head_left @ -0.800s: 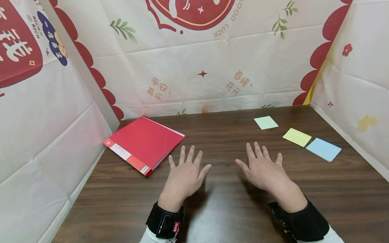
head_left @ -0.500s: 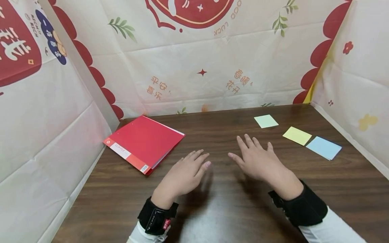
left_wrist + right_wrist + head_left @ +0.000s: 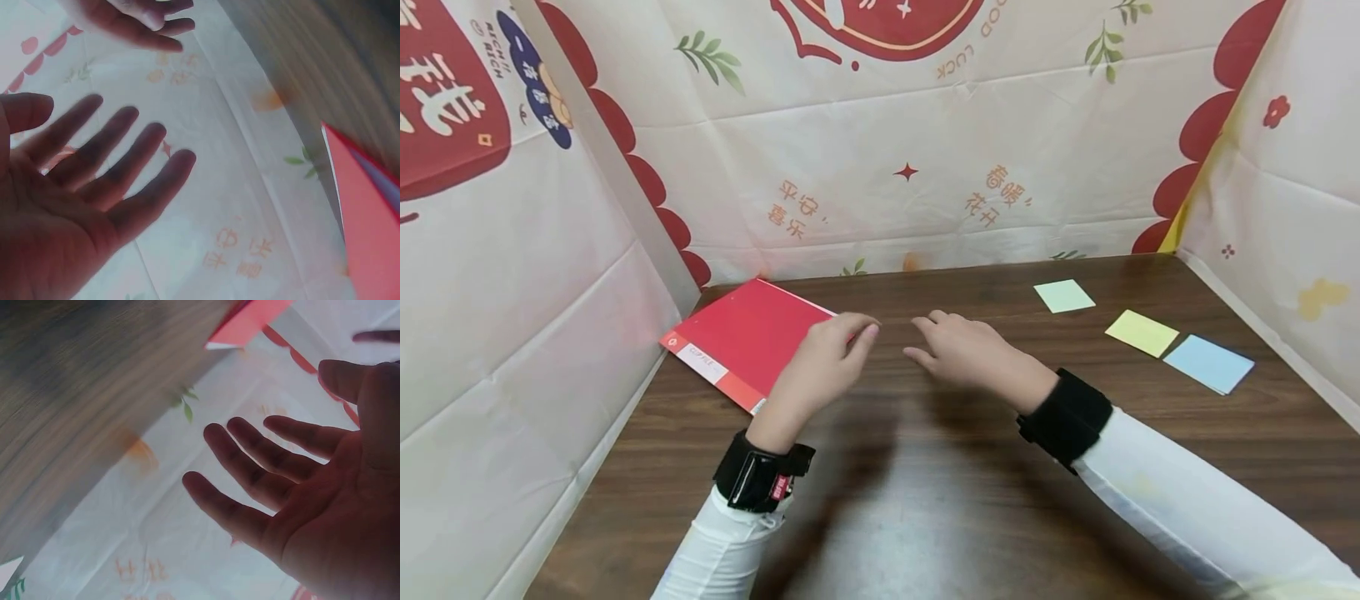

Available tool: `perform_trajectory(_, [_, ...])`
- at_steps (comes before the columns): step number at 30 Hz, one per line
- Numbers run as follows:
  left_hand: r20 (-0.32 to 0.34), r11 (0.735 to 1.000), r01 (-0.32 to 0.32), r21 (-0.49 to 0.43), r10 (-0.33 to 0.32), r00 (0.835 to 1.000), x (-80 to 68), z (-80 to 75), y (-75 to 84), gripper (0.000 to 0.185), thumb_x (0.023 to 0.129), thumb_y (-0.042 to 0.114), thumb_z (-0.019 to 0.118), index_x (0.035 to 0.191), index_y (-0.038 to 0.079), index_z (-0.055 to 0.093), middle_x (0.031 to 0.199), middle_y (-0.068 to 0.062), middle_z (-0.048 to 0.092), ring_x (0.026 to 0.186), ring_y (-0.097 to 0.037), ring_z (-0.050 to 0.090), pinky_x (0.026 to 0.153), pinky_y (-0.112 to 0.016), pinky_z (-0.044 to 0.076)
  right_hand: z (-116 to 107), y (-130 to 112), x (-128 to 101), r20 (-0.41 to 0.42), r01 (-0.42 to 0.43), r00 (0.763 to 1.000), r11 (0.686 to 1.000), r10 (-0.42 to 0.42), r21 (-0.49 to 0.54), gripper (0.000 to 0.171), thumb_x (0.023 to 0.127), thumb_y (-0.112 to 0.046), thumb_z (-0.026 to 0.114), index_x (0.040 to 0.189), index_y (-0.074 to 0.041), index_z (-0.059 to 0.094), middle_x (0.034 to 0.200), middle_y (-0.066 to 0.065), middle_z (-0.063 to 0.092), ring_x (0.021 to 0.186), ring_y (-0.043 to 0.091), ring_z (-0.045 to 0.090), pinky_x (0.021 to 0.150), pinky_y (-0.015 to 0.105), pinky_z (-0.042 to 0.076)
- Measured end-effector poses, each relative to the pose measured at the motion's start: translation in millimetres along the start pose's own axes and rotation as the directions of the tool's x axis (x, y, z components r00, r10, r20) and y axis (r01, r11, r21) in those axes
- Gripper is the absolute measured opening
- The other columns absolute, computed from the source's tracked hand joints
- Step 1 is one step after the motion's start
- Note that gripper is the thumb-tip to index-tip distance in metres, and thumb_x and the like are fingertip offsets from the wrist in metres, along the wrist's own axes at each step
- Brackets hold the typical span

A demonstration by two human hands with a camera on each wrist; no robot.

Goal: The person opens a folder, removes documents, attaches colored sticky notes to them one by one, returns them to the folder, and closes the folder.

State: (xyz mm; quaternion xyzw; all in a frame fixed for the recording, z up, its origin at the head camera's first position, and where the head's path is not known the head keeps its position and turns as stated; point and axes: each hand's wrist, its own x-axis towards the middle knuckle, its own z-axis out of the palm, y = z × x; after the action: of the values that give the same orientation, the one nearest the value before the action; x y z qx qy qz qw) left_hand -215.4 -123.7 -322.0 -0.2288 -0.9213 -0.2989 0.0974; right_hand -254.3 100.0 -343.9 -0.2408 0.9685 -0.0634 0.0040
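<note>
A red clip file folder [image 3: 752, 325] lies at the left of the table, its label strip toward the front left. My left hand [image 3: 820, 362] is raised in front of the folder's right corner and overlaps it in the head view. In the left wrist view the left palm [image 3: 50, 231] shows bare, its fingers spread and relaxed. My right hand [image 3: 966, 350] hovers to the right of the left one over the middle of the table. The right wrist view shows the right hand's fingers [image 3: 250, 475] apart and slightly bent, with nothing in them.
At the right of the table lie a green paper note [image 3: 1064, 296], a yellow note [image 3: 1142, 333] and a blue note pad [image 3: 1208, 363]. White printed cloth [image 3: 880, 125] walls in the dark wooden table [image 3: 925, 517] at the back and both sides.
Both hands have risen and moved forward and to the left, the left one to the folder's corner. Their fingers went from spread flat to tilted and more bent. Folder and notes stay put.
</note>
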Motion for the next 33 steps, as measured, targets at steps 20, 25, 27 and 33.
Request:
perform_trajectory(20, [0.142, 0.684, 0.633, 0.362, -0.711, 0.689, 58.4, -53.5, -120.3, 0.052, 0.107, 0.036, 0.050, 0.147, 0.004, 0.053, 0.134, -0.023, 0.057, 0.129, -0.041, 0.054, 0.111, -0.061, 0.048, 47.4, -71.4, 108.0, 0.134, 0.174, 0.975, 0.984, -0.176, 0.030, 0.054, 0.109, -0.041, 0.058, 0.150, -0.006, 0.055, 0.153, 0.015, 0.053, 0.137, 0.034, 0.057, 0.108, 0.051, 0.057])
perform_trajectory(25, [0.146, 0.559, 0.735, 0.384, -0.823, 0.550, 63.9, -49.2, -136.8, 0.060, 0.105, 0.039, 0.054, 0.154, 0.005, 0.047, 0.149, -0.032, 0.045, 0.148, -0.053, 0.035, 0.118, -0.070, 0.039, 60.8, -89.7, 119.1, 0.193, 0.201, 0.961, 0.980, -0.197, -0.001, 0.062, 0.109, -0.045, 0.055, 0.162, -0.015, 0.044, 0.170, 0.011, 0.038, 0.155, 0.032, 0.043, 0.119, 0.058, 0.047])
perform_trajectory(27, [0.143, 0.493, 0.770, 0.405, -0.866, 0.479, 64.8, -47.5, -138.9, 0.068, 0.105, 0.040, 0.056, 0.159, 0.002, 0.041, 0.156, -0.036, 0.037, 0.153, -0.056, 0.028, 0.120, -0.072, 0.036, 64.6, -95.4, 122.3, 0.230, 0.195, 0.955, 0.981, -0.189, 0.000, 0.064, 0.109, -0.045, 0.053, 0.166, -0.020, 0.038, 0.177, 0.008, 0.029, 0.161, 0.031, 0.034, 0.123, 0.064, 0.039])
perform_trajectory(33, [0.131, 0.310, 0.872, 0.380, -0.951, 0.280, 64.8, -40.0, -139.0, 0.090, 0.104, 0.045, 0.057, 0.167, -0.006, 0.016, 0.172, -0.035, 0.011, 0.161, -0.056, 0.011, 0.128, -0.067, 0.029, 75.9, -105.1, 127.1, 0.333, 0.197, 0.926, 0.980, -0.177, -0.026, 0.062, 0.112, -0.045, 0.047, 0.169, -0.027, 0.031, 0.179, 0.004, 0.025, 0.166, 0.029, 0.025, 0.125, 0.074, 0.028])
